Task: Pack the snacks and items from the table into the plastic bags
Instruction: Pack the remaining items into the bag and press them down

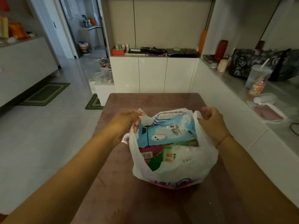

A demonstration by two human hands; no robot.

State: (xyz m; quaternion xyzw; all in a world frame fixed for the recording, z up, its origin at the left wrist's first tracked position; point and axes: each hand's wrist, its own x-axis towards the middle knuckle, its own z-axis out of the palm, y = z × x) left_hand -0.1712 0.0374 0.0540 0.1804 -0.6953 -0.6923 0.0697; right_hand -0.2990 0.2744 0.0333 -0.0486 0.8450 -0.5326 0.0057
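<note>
Table (123, 199): both hands' grip spreads bag (178, 168) handles.

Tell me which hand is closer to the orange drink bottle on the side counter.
Right. The right hand grips the bag handle on the side toward the orange drink bottle; the left hand holds the opposite handle, farther away.

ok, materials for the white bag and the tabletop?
White bag: thin plastic film, semi-translucent; the green packet shows through and it crumples where the left hand and right hand grip its handles. Tabletop: looks like a mauve plush or velvety cover, matte with shading streaks; not certain.
</note>
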